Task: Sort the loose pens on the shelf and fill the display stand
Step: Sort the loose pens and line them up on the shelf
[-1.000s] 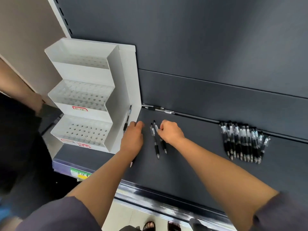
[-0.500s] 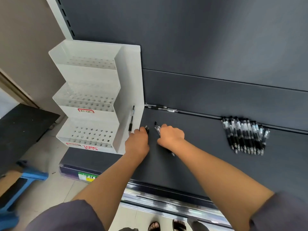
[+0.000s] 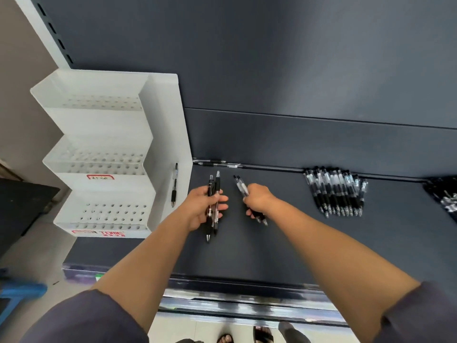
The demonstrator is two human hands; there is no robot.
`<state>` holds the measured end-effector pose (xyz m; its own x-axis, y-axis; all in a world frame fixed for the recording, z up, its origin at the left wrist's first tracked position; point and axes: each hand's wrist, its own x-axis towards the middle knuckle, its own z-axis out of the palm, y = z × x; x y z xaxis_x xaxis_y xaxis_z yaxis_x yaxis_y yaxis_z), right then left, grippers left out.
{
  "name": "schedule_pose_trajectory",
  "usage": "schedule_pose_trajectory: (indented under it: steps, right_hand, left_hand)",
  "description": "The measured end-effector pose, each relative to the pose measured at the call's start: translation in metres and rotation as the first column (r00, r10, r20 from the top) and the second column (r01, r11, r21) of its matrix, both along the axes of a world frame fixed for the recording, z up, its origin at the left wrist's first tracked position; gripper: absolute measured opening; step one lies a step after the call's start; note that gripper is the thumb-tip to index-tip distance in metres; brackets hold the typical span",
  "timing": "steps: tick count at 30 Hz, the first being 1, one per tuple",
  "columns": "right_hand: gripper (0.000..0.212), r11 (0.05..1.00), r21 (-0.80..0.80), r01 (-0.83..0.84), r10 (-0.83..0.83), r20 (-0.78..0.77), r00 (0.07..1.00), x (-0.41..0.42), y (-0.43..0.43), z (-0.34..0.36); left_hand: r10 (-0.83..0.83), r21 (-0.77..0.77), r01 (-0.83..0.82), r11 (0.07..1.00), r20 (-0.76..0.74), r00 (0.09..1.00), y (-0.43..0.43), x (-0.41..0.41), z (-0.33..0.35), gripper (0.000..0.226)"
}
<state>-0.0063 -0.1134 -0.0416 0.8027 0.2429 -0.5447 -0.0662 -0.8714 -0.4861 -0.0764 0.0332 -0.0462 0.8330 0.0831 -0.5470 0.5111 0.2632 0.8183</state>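
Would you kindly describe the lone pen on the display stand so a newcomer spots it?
Find the white stepped display stand at the left end of the shelf, then its right side panel. One black pen lies against that white panel, alone; the others are in the left hand, the right hand or on the shelf.

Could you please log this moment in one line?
left hand: grips dark pens | right hand: grips clear pens | stand: holes unfilled | pen row: on shelf
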Motion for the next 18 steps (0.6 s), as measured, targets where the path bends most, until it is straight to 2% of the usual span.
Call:
schedule_pose_trajectory:
  steps: [4,9,11,13,15,18]
  right_hand:
    - [0.006,0.969,0.187,0.158,-0.146,-0.08,0.986,0.001,-0.015,0.001]
    - [0.005,0.952,0.257,0.169,-0.176,0.002,0.984,0.001,-0.039,0.007]
    - [0.001,0.968,0.201,0.152,-0.171,0.079,0.982,0.003,-0.055,0.011]
    - [0.01,0.983,0.079,0.164,-0.177,0.205,0.963,0.008,-0.077,0.018]
    - [0.019,0.969,0.032,0.245,-0.244,0.28,0.929,0.015,-0.102,0.024]
    - [0.024,0.928,-0.005,0.373,-0.353,0.313,0.882,0.026,-0.141,0.03]
  left_hand:
    - [-0.017,-0.011,0.017,1.0,0.011,1.0,-0.008,0.008,0.0,0.012]
    - [-0.061,0.027,0.061,0.998,0.02,0.998,-0.028,0.02,-0.003,0.006]
    - [-0.079,0.043,0.079,0.996,0.019,0.997,-0.04,0.026,-0.003,0.003]
    - [-0.126,0.077,0.124,0.989,0.024,0.992,-0.056,0.036,0.0,0.001]
    - [-0.182,0.096,0.178,0.979,0.036,0.983,-0.076,0.046,0.004,0.001]
    - [-0.25,0.133,0.242,0.961,0.049,0.967,-0.106,0.059,0.009,0.004]
